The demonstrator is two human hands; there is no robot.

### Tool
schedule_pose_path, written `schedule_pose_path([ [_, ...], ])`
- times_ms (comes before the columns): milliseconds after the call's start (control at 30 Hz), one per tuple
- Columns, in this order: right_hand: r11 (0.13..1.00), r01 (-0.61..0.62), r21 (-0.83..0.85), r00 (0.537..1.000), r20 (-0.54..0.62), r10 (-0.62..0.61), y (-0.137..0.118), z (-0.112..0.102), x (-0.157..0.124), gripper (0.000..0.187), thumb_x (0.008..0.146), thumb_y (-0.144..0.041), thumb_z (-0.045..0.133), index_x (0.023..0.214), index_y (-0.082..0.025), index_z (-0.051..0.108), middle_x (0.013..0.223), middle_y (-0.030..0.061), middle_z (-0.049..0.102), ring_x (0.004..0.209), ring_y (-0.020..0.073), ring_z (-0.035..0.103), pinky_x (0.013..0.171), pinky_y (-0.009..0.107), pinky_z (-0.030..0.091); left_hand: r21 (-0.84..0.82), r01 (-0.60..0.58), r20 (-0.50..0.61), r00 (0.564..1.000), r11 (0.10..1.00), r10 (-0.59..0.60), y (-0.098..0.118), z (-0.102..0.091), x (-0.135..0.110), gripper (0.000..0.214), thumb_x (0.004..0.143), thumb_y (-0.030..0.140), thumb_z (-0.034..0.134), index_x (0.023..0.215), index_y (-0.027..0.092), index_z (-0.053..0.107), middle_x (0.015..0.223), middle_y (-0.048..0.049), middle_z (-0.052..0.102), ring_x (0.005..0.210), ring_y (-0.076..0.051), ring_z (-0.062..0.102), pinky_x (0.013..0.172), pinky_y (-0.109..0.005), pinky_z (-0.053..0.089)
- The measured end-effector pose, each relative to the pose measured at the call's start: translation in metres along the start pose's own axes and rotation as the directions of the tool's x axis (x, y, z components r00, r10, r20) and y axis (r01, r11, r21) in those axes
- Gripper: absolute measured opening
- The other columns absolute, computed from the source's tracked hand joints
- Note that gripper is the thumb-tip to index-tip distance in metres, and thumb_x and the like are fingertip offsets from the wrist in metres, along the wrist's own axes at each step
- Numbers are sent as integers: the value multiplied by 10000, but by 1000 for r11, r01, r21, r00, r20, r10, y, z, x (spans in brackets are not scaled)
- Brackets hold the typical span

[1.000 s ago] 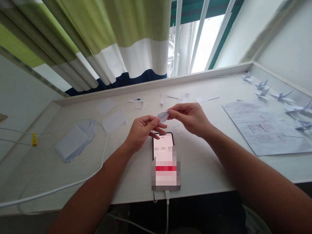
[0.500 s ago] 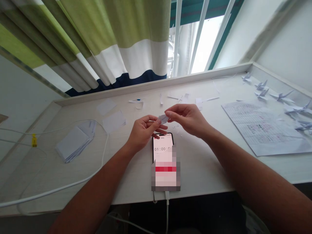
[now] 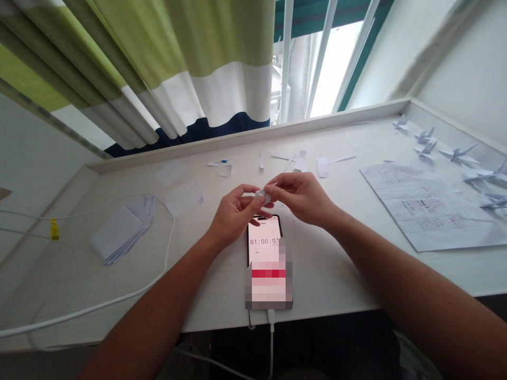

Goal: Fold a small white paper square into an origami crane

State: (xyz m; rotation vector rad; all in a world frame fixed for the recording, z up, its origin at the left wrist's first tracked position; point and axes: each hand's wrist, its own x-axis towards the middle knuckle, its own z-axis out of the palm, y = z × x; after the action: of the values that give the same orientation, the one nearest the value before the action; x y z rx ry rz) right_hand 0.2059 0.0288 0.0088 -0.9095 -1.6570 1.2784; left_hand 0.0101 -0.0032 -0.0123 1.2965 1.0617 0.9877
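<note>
A small folded piece of white paper (image 3: 263, 197) is held between my two hands, above the top of a phone. My left hand (image 3: 236, 212) pinches its lower left side between thumb and fingers, the other fingers curling underneath. On the upper right, the thumb and forefinger of my right hand (image 3: 304, 195) grip the same paper. The finished shape of the fold is too small to make out. Below lies the phone (image 3: 264, 253), a timer on its lit screen, its lower part blurred out.
Folded paper cranes (image 3: 457, 154) stand along the right edge, beside a printed sheet (image 3: 428, 211). A paper stack (image 3: 119, 232), loose white sheets (image 3: 184, 197) and a white cable (image 3: 158, 279) lie on the left. Paper scraps (image 3: 322, 168) are scattered behind my hands.
My right hand has moved slightly left and down, closer to my left hand. Its fingers now cover more of the paper, whose visible outline has changed.
</note>
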Motion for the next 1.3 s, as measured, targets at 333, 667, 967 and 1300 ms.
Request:
schedule_pose_path([
  [333, 1000, 25, 6, 1000, 16, -25, -1, 1, -2, 335, 896, -488, 779, 832, -159, 770, 767, 53, 768, 706, 164, 700, 673, 322, 561, -2, 0, -32, 999, 1000, 0, 4, 1, -2, 455, 867, 590, 772, 993, 156, 722, 937, -98, 826, 789, -242, 819, 582, -271, 626],
  [667, 1000, 23, 7, 1000, 20, -24, -1, 1, -2, 337, 889, -494, 786, 834, -161, 782, 770, 61, 777, 719, 180, 711, 699, 343, 576, -4, 4, -20, 1000, 1000, -5, 8, -1, -3, 390, 846, 533, 812, 936, 159, 746, 917, -94, 827, 789, -250, 816, 562, -278, 631],
  [967, 996, 72, -49, 997, 31, -70, -2, -2, -1, 447, 936, -587, 705, 759, -182, 769, 708, 38, 757, 688, 163, 690, 688, 323, 562, 12, 4, -14, 1000, 1000, -4, 8, -1, -4, 416, 845, 559, 801, 941, 159, 740, 919, -108, 832, 776, -267, 820, 551, -291, 628],
  [1300, 995, 88, 50, 995, 35, -90, -1, -2, -1, 290, 955, -469, 719, 946, -191, 802, 835, 42, 773, 781, 173, 703, 788, 365, 610, -86, 6, -48, 999, 996, -10, 7, -1, -3, 408, 853, 540, 798, 964, 155, 724, 956, -111, 833, 783, -265, 825, 535, -269, 616],
])
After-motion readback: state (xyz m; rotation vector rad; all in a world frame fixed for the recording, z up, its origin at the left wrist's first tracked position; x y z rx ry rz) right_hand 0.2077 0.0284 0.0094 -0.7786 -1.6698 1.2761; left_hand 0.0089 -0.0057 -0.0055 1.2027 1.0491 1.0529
